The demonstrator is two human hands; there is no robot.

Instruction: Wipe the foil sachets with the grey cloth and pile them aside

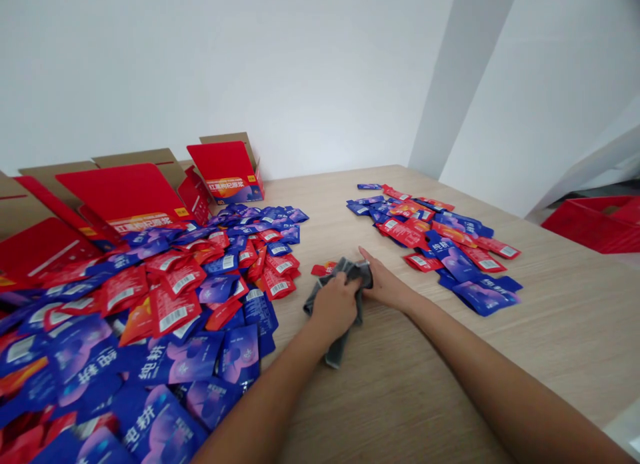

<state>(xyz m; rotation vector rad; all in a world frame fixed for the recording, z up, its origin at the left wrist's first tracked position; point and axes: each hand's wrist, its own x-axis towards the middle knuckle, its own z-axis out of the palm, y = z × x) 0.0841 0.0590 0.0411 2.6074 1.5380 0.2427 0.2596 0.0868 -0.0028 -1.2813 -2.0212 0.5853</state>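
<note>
Between my hands, over the middle of the wooden table, is a crumpled dark grey cloth [337, 347] with lighter lines on it. My left hand [334, 305] is closed around the cloth, with one end hanging below it. On the cloth's right side, my right hand [383, 282] grips its edge, the thumb pointing up and away; its other fingers are partly hidden. A red sachet [323, 269] shows just behind the cloth, and the cloth covers part of it.
A large heap of blue and red sachets [175, 304] covers the left side. Open red cartons [125, 191] and another red carton [233, 174] stand behind it. A smaller sachet pile [425, 231] lies to the right. A red box [595, 224] sits beyond the table [560, 331].
</note>
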